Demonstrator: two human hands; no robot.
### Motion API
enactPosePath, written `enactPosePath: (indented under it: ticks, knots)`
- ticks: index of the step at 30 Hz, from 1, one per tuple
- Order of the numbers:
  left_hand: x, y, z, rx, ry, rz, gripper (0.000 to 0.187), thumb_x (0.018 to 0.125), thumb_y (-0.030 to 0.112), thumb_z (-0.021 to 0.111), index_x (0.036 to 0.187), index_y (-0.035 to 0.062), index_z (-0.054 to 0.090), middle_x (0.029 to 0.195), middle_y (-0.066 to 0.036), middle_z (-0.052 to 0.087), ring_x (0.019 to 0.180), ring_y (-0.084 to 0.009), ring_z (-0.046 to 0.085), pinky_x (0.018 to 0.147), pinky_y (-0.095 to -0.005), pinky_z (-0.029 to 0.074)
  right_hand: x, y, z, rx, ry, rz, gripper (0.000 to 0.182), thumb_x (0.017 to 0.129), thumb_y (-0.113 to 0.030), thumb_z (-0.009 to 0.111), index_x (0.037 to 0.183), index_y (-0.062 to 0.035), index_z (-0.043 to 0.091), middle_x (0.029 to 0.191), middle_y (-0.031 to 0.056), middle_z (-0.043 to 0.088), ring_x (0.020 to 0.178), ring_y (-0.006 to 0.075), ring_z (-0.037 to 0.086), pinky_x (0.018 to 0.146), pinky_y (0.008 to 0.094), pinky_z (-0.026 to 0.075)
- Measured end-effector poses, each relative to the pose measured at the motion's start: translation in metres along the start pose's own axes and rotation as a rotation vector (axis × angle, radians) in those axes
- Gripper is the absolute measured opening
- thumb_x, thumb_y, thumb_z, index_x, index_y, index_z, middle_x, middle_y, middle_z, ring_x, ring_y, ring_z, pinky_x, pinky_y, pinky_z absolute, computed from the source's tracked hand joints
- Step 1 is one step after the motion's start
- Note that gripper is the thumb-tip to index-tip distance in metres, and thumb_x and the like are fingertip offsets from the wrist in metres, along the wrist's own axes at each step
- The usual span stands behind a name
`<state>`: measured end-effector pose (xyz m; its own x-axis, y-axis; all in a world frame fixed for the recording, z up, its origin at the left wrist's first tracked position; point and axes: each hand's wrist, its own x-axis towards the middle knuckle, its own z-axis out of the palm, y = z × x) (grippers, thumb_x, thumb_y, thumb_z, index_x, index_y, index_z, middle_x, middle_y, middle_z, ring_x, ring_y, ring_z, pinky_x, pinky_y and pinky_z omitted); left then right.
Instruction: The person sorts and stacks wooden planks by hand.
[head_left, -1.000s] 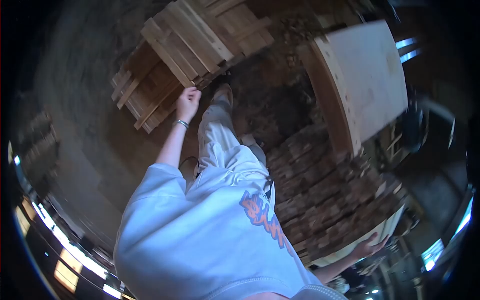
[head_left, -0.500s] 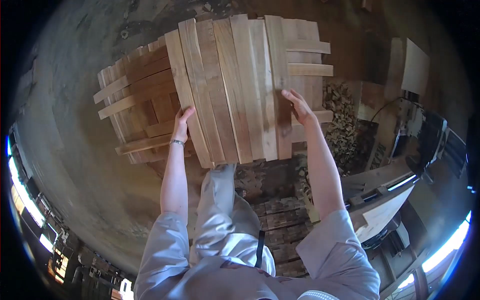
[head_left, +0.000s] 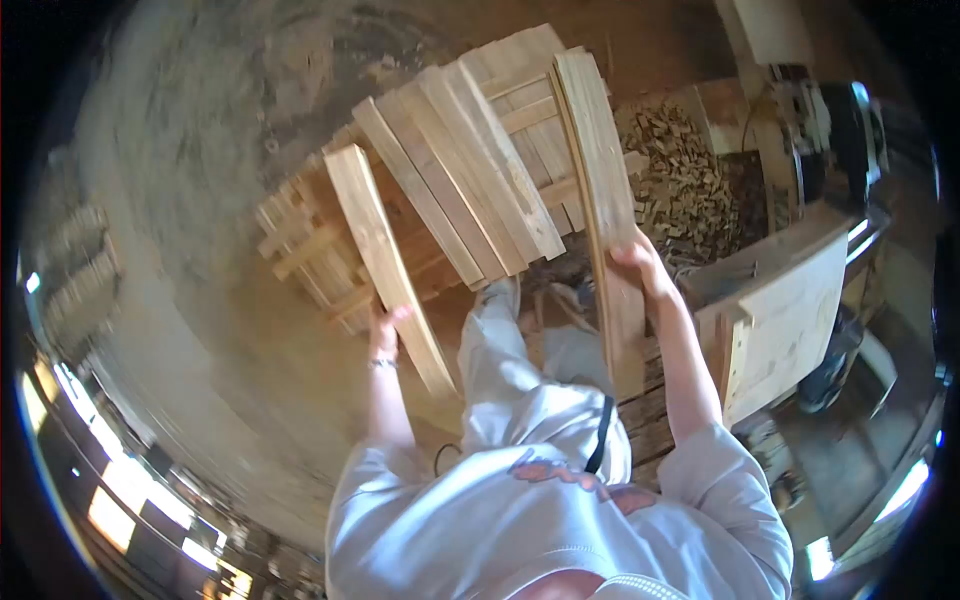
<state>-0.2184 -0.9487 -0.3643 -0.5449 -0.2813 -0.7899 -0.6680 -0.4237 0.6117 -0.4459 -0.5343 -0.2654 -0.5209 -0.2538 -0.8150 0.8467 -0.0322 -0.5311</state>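
Note:
My left hand [head_left: 386, 330] is closed round a light wooden plank [head_left: 375, 235], gripping it near its lower half. My right hand [head_left: 640, 265] is wrapped round the edge of a longer wooden board [head_left: 598, 150], which stands tilted at the right and seems doubled with a thin second edge. Between the two hands several planks [head_left: 455, 165] lie side by side on a stack of crossed slats [head_left: 318, 258]. Both held pieces are apart from that middle row and closer to my body.
A heap of small wood offcuts [head_left: 685, 170] lies right of the stack. A machine with a pale panel [head_left: 790, 315] stands close to my right arm. My leg [head_left: 495, 335] is in front of the stack. Concrete floor [head_left: 200, 250] spreads to the left.
My hands had been at both sides of the wide plank row. Now each has drawn outer wood away from it, toward my body, leaving a narrower row in the middle. The view has shifted.

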Motion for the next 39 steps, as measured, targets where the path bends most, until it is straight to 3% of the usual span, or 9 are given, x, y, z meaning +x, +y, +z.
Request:
enactPosePath:
  ticks: [6,12,17,19,22,28,32,36,39]
  knots:
    - [-0.1,0.097,0.127,0.262,-0.292,0.227,0.098,0.058,0.024,0.078,0.142,-0.0002,0.033,0.126,-0.013,0.05,0.115,-0.0233,0.051,0.098,-0.0372,0.044,-0.202,0.023,-0.048,-0.282,0.474,-0.331,0.111,0.044,-0.034,0.083,0.139,0.0001,0.038,0.132,0.02,0.047,0.127,0.0316,0.044,0.111,0.0403,0.032]
    - [-0.155,0.151,0.268,0.576,-0.652,0.54,0.104,0.056,0.026,0.081,0.143,0.0002,0.03,0.129,-0.014,0.046,0.116,-0.0269,0.049,0.101,-0.0372,0.04,-0.308,0.036,-0.17,-0.89,0.997,-0.609,0.107,0.044,-0.036,0.081,0.135,-0.002,0.038,0.121,0.018,0.046,0.118,0.0356,0.043,0.103,0.0452,0.032]
    - [-0.21,0.153,0.424,0.847,-0.859,0.665,0.107,0.05,0.028,0.084,0.14,0.0,0.034,0.128,-0.014,0.047,0.118,-0.0296,0.047,0.103,-0.0409,0.038,-0.293,0.094,-0.314,-1.025,1.085,-0.671,0.104,0.043,-0.032,0.082,0.134,-0.006,0.037,0.122,0.0158,0.045,0.119,0.0339,0.04,0.105,0.0436,0.029]
    - [-0.221,0.142,0.488,1.221,-0.904,1.109,0.109,0.046,0.028,0.085,0.139,0.0004,0.035,0.125,-0.017,0.048,0.121,-0.0329,0.046,0.105,-0.0427,0.036,-0.277,0.129,-0.348,-1.072,1.075,-0.622,0.107,0.042,-0.032,0.083,0.135,-0.0062,0.037,0.125,0.0157,0.044,0.122,0.0331,0.039,0.107,0.0439,0.027]
    - [-0.254,0.112,0.58,1.399,-1.047,1.305,0.109,0.042,0.028,0.085,0.136,0.0012,0.037,0.124,-0.019,0.048,0.121,-0.0363,0.044,0.106,-0.045,0.034,-0.287,0.146,-0.349,-1.073,1.053,-0.592,0.107,0.047,-0.04,0.085,0.136,-0.0055,0.037,0.126,0.0165,0.045,0.124,0.0342,0.038,0.108,0.0456,0.027]
    - [-0.258,0.0,0.736,1.553,-1.324,1.719,0.104,0.046,0.041,0.08,0.134,0.0046,0.04,0.127,-0.019,0.049,0.123,-0.0345,0.043,0.103,-0.0453,0.032,-0.289,0.166,-0.299,-0.868,1.142,-0.618,0.103,0.059,-0.059,0.08,0.137,-0.0056,0.041,0.129,0.0172,0.046,0.122,0.0374,0.041,0.106,0.0483,0.03]
    - [-0.251,-0.076,0.799,1.894,-1.424,1.842,0.105,0.049,0.048,0.08,0.136,0.0049,0.04,0.131,-0.02,0.047,0.125,-0.0337,0.042,0.103,-0.0464,0.032,-0.327,0.17,-0.283,-0.635,1.365,-0.872,0.066,0.066,-0.039,0.084,0.119,-0.007,0.061,0.12,0.0121,0.057,0.114,0.0315,0.052,0.098,0.0441,0.041]
    - [-0.245,-0.1,0.788,1.924,-1.636,1.626,0.093,0.061,0.047,0.077,0.136,0.006,0.041,0.132,-0.018,0.047,0.125,-0.0314,0.042,0.102,-0.0472,0.034,-0.37,0.248,-0.334,-0.188,1.886,-0.332,0.044,0.084,-0.036,0.073,0.114,-0.0052,0.062,0.116,0.0106,0.062,0.111,0.0249,0.055,0.096,0.0377,0.042]
    - [-0.23,-0.084,0.761,1.632,-1.703,1.514,0.074,0.074,0.04,0.071,0.136,0.0083,0.044,0.133,-0.015,0.049,0.126,-0.0295,0.042,0.103,-0.0467,0.034,-0.353,0.319,-0.379,0.417,1.294,-0.328,0.057,0.092,-0.047,0.06,0.127,-0.003,0.056,0.13,0.0116,0.056,0.121,0.0241,0.051,0.103,0.037,0.038]
